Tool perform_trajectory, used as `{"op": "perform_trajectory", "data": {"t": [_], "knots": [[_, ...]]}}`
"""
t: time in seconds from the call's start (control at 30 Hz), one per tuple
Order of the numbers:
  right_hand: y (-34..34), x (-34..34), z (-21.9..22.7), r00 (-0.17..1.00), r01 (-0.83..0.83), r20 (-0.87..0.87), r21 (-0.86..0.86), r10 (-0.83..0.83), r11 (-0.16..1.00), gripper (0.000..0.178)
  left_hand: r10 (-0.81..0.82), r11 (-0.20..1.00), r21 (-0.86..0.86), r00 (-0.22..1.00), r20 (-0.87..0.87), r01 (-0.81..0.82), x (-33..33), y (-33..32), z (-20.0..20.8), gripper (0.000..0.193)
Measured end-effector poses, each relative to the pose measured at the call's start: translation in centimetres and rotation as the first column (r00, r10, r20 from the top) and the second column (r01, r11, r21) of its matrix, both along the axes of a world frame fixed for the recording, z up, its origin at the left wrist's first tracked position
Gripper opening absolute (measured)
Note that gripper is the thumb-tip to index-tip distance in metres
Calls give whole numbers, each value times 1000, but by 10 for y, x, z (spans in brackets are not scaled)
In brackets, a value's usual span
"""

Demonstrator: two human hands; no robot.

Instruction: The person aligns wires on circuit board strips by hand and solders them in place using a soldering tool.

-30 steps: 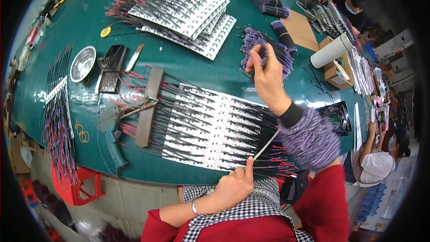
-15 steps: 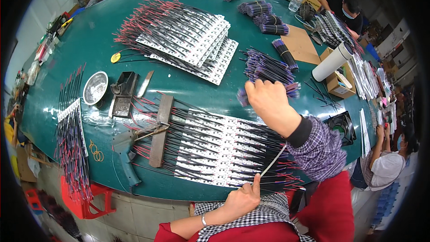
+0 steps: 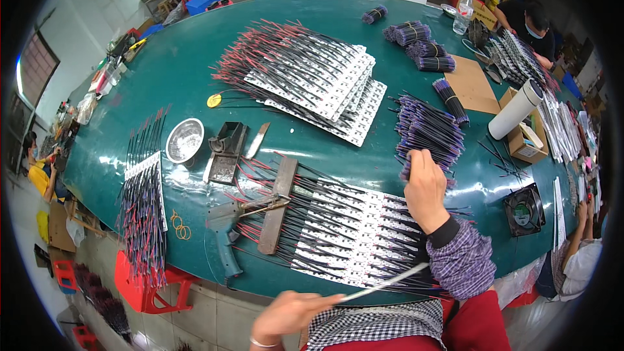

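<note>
My left hand point(image 3: 292, 315), at the table's near edge, is closed on a thin whitish stick point(image 3: 383, 285) that points right across the near edge of a white circuit-board panel point(image 3: 367, 240). Black wires lie in rows along both sides of that panel. My right hand point(image 3: 426, 188) bends its fingers closed at the near end of a loose pile of black wires with purple tips point(image 3: 429, 131). A rusty metal bar point(image 3: 278, 205) rests across the panel's left wires. Against it lies a teal soldering gun point(image 3: 226, 244).
Wired white panels point(image 3: 312, 78) are stacked farther back. A metal bowl point(image 3: 184, 141), a black metal holder point(image 3: 227, 149) and a blade point(image 3: 258, 140) stand left. A white flask point(image 3: 515, 109) and a small fan point(image 3: 524, 209) are at right. Another person point(image 3: 530, 26) works at far right.
My right hand has drawn back slightly toward me at the wire pile. My left hand has moved left and down with the stick, which now lies flatter. The whole view has shifted.
</note>
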State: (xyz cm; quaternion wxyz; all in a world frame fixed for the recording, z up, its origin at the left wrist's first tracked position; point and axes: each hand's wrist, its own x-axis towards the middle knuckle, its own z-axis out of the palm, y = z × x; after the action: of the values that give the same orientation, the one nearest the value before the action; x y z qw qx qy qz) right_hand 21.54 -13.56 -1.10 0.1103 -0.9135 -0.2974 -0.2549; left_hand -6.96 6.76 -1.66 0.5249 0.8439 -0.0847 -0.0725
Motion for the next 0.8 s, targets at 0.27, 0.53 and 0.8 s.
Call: {"op": "perform_trajectory", "data": {"t": [0.27, 0.53, 0.8], "knots": [[-20, -12, -26, 976, -204, -25, 226, 215, 953, 56, 230, 972, 45, 973, -21, -229, -2, 28, 15, 38], [-22, -14, -22, 954, -285, -20, 236, 298, 929, 67, 612, 776, 111, 783, 110, -621, 19, -1, -1, 39], [-29, -15, -16, 886, -433, -76, 210, 456, 876, 52, 461, 563, 616, 828, 318, -550, 47, -27, 25, 37]]}}
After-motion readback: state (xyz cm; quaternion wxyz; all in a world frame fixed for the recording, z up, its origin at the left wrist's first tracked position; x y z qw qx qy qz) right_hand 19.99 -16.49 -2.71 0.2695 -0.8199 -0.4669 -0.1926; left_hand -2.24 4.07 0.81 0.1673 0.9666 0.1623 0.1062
